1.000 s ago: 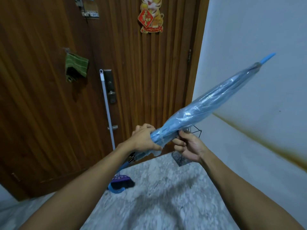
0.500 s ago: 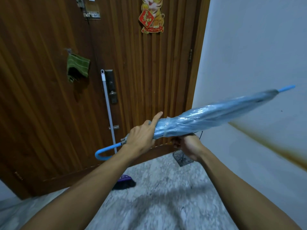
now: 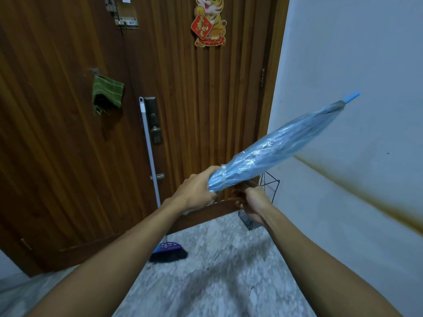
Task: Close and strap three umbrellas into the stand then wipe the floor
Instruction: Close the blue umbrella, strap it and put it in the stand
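A closed light-blue umbrella [image 3: 277, 146] in a clear plastic sleeve slants up to the right, its blue tip [image 3: 352, 97] near the white wall. A pale strap circles its lower end. My left hand [image 3: 196, 191] grips that lower end, hiding the handle. Just beneath the umbrella, my right hand [image 3: 253, 203] is blurred with curled fingers; whether it holds anything is unclear. A black wire umbrella stand [image 3: 271, 186] sits in the corner behind my right hand, partly hidden. A green cloth [image 3: 107, 92] hangs on the door.
A wooden door [image 3: 68, 156] fills the left and centre. A broom [image 3: 169, 250] leans against it, with its grey pole [image 3: 148, 147] by the lock. The white wall [image 3: 354, 53] on the right bears a brown stain. Marble floor [image 3: 217, 271] lies below.
The umbrella swung from nearly level back up to a steeper slant. My left hand closed fully round its lower end, hiding the curved handle. My right hand dropped just below the umbrella.
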